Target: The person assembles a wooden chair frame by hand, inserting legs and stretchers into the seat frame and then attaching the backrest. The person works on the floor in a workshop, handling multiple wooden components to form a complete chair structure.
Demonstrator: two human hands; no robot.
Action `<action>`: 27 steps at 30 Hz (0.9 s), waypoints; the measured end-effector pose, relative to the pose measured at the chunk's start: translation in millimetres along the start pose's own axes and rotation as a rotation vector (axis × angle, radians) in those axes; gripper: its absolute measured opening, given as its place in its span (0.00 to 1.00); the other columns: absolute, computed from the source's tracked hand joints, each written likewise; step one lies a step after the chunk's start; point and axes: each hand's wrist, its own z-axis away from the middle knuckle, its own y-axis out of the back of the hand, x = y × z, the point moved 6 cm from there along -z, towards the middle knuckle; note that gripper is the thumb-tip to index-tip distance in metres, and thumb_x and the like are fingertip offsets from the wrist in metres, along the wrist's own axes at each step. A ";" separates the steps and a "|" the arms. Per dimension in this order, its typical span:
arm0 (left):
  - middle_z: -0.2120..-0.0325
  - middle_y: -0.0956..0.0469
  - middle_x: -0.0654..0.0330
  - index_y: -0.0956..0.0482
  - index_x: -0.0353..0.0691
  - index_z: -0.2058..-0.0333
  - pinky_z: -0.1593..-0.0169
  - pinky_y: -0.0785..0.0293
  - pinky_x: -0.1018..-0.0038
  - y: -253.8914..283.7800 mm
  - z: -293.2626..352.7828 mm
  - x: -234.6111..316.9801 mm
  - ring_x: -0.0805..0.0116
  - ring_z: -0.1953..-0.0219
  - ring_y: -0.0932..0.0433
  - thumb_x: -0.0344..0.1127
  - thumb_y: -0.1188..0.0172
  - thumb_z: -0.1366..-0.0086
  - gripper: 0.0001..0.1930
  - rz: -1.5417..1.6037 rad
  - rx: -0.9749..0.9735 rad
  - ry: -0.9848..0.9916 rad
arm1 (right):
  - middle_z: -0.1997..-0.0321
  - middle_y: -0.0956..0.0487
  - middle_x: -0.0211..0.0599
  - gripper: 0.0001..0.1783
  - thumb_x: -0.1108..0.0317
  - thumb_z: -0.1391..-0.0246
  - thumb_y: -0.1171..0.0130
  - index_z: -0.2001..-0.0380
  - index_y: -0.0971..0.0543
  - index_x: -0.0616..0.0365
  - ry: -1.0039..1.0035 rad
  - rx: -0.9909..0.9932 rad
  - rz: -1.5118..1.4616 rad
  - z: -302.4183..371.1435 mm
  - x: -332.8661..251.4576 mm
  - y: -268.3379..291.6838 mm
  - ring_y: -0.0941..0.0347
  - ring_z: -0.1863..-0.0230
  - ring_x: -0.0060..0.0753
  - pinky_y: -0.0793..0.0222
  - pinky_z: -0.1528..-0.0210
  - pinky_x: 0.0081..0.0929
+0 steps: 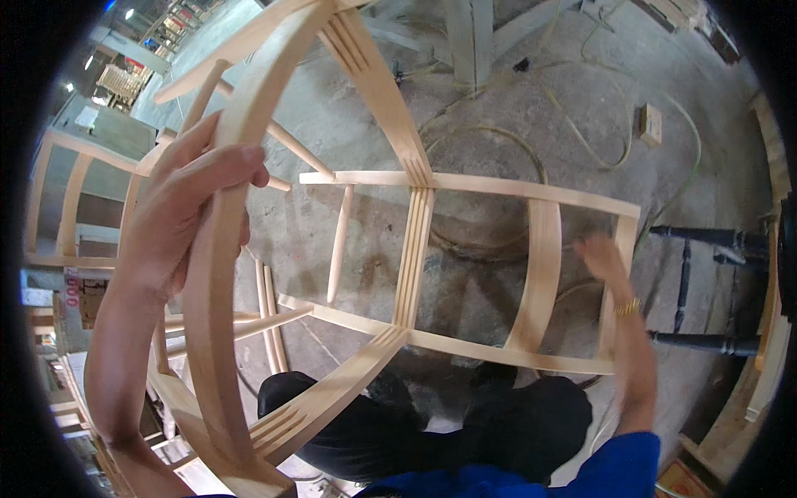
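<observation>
An unfinished pale wooden chair frame (418, 249) is tipped on its back in front of me, its slatted back to the right and legs and round stretchers to the left. My left hand (187, 195) is closed around its curved seat rail (214, 282), thumb over the near face. At the right, my right hand (599, 256) is smeared by motion between the wide curved back slat (538, 274) and the end rail (627, 236); whether it touches the frame I cannot tell. Grooves run along the seat's side rails (378, 83).
Black turned legs (706, 342) of another piece stick out at the right. Hoses (498, 133) lie looped on the concrete floor, near a small wooden block (650, 124). More bare chair frames (79, 199) stand at the left. A grey metal post (471, 50) rises ahead.
</observation>
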 end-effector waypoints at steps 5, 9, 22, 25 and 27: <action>0.74 0.31 0.64 0.37 0.31 0.47 0.71 0.35 0.86 3.5 3.5 -6.0 0.82 0.74 0.32 0.42 0.39 0.47 0.31 -0.037 0.101 -0.058 | 0.64 0.25 0.42 0.33 0.49 0.52 0.41 0.54 0.31 0.70 -0.636 -0.163 -1.001 76.7 -29.7 -77.7 0.28 0.65 0.33 0.29 0.65 0.34; 0.67 0.29 0.58 0.38 0.32 0.47 0.61 0.32 0.77 -2.4 -8.3 8.4 0.72 0.66 0.29 0.41 0.37 0.50 0.34 -0.045 -0.027 -0.137 | 0.66 0.24 0.33 0.20 0.59 0.48 0.42 0.57 0.27 0.62 -0.443 0.044 -1.793 61.2 -56.5 -109.1 0.27 0.68 0.26 0.29 0.67 0.25; 0.60 0.29 0.53 0.35 0.34 0.50 0.54 0.35 0.70 135.8 -19.4 -25.1 0.64 0.58 0.29 0.36 0.36 0.54 0.31 0.029 0.161 0.235 | 0.65 0.21 0.52 0.32 0.51 0.63 0.33 0.63 0.24 0.70 -0.850 0.190 -0.979 83.0 -84.3 69.1 0.24 0.63 0.45 0.31 0.60 0.35; 0.66 0.31 0.57 0.36 0.37 0.51 0.56 0.35 0.66 182.8 8.5 -2.4 0.66 0.61 0.31 0.35 0.36 0.52 0.30 0.074 0.208 0.287 | 0.64 0.22 0.56 0.30 0.52 0.65 0.33 0.66 0.23 0.69 -0.892 0.260 -0.953 114.7 -107.9 161.4 0.25 0.60 0.50 0.33 0.57 0.37; 0.69 0.31 0.59 0.34 0.38 0.55 0.62 0.32 0.68 177.1 14.2 33.8 0.68 0.66 0.30 0.34 0.36 0.52 0.25 0.166 0.166 0.243 | 0.62 0.22 0.54 0.31 0.50 0.66 0.33 0.64 0.24 0.66 -0.949 0.314 -0.813 155.8 -72.1 217.2 0.26 0.58 0.52 0.33 0.56 0.40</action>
